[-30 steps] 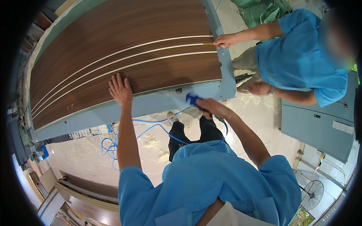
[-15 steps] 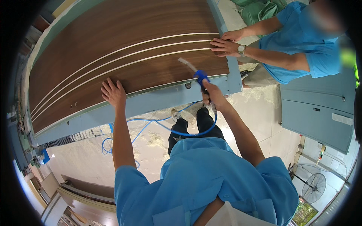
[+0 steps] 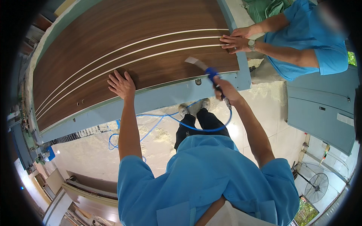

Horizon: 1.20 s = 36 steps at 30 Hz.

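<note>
Over the brown wood-grain panel point(image 3: 151, 26), the left hand point(image 3: 123, 86) lies flat, spread wide, while the right hand point(image 3: 228, 91) wraps snugly round a blue air blow gun point(image 3: 211, 72)!

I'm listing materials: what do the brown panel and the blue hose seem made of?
Brown panel: probably wood or wood-look laminate, smooth with low sheen; streaky grain shows.
Blue hose: likely flexible plastic, smooth and evenly coloured; it hangs in a rounded curve.
</note>
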Available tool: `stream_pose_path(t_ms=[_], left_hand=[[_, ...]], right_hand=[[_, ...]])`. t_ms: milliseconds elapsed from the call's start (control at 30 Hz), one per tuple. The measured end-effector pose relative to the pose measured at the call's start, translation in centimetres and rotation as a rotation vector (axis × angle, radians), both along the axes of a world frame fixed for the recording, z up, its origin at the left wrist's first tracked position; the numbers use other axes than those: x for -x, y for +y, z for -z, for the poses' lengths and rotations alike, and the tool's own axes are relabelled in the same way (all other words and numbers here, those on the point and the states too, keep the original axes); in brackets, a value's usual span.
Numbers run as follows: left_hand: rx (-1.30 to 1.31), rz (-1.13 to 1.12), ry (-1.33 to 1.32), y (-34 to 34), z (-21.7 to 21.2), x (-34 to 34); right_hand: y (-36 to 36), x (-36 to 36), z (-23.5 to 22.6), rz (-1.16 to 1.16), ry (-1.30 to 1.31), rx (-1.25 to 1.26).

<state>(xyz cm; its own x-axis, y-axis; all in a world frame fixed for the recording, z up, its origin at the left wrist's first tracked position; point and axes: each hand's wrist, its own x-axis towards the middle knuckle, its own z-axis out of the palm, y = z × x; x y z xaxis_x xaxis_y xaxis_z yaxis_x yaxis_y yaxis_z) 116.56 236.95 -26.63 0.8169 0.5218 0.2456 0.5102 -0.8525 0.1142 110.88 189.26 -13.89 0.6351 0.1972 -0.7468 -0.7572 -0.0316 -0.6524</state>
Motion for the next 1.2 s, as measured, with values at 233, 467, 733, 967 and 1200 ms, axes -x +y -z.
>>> stream_pose_path(t_ms=[233,467,733,967,1200], left_hand=[[0.024,0.01,0.17,1.4,-1.9,-1.2],[0.051,0.053,-0.005,2.1,-2.6,-2.1],[0.056,0.001,0.082,2.2,-3.6,-3.0],[0.137,-0.004,0.086,2.3,-4.1,-3.2],[0.17,0.027,0.079,2.7,-4.2,-3.0]], right_hand=[[2.6,-2.6,0.3,-0.074,0.004,-0.17],[0.7,-23.1,2.9,0.464,-0.099,-0.175],[3.6,-48.1,5.0,0.691,-0.103,-0.506],[20.3,-57.8,2.6,0.231,-0.082,-0.336],[35.5,-62.4,-0.9,0.107,-0.232,-0.248]])
